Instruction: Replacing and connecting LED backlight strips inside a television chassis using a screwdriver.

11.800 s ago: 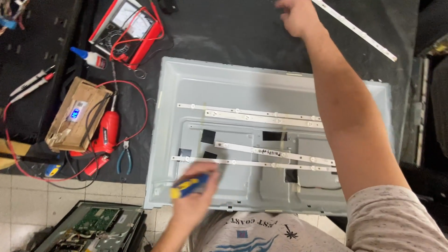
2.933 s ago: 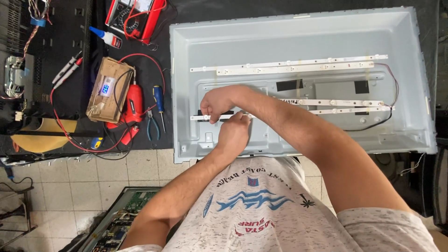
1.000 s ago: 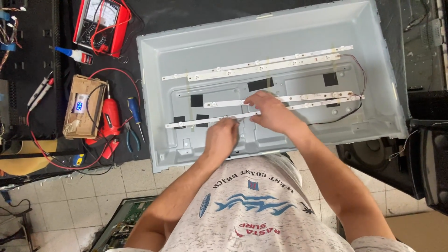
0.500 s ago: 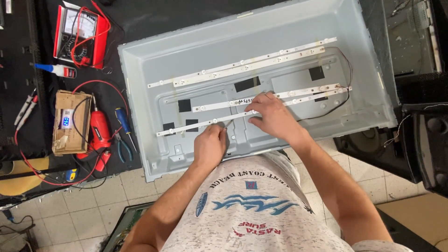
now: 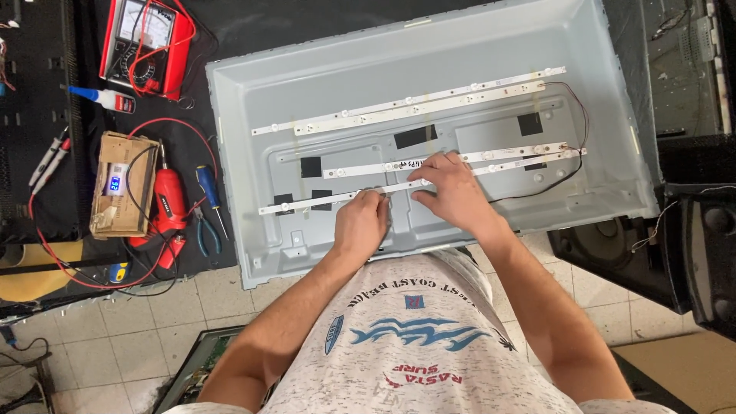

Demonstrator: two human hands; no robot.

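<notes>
Nearest the body, the left hand (image 5: 360, 224) pinches the lowest light strip (image 5: 307, 202) near its middle, grip closed on it, while the right hand (image 5: 452, 188) presses flat fingers on the same strip (open, holding nothing). The step looks like seating this strip in the grey back panel (image 5: 253, 92); next calls for steady pressure along it, toward the black wire (image 5: 571, 165).

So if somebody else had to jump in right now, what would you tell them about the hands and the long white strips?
Left hand: fingertips pinching the lowest light strip near its middle.
Right hand: pressing flat on the same strip, farther right.
Things: four white strips lie in the grey back panel, two up top, two lower.
Done: all four strips sit in the panel; a black and red wire runs along their right ends.
Left: the lowest strip is the one being handled; whether it is fixed down cannot be seen.
</notes>
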